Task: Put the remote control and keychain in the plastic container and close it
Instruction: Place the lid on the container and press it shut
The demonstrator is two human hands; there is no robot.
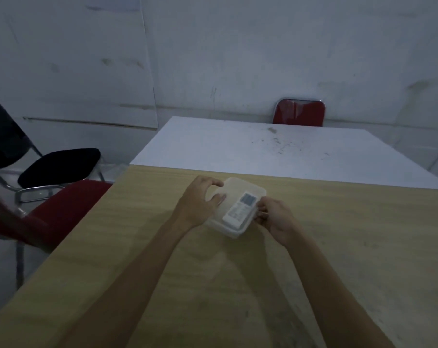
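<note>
A translucent plastic container (234, 190) lies on the wooden table (162, 247), with a lid over it. A white remote control (240, 209) with a small grey screen shows through the lid, lying diagonally inside. My left hand (200, 199) rests on the container's left side, thumb and fingers spread over the lid. At the container's right edge my right hand (275, 217) has its fingertips curled on the rim. I see no keychain; whether it lies inside is not clear.
A white table (275, 149) butts against the wooden one on the far side, with a red chair (299, 113) behind it. To the left stand a black chair (59, 164) and a red chair (62, 212). A pale wall closes the back.
</note>
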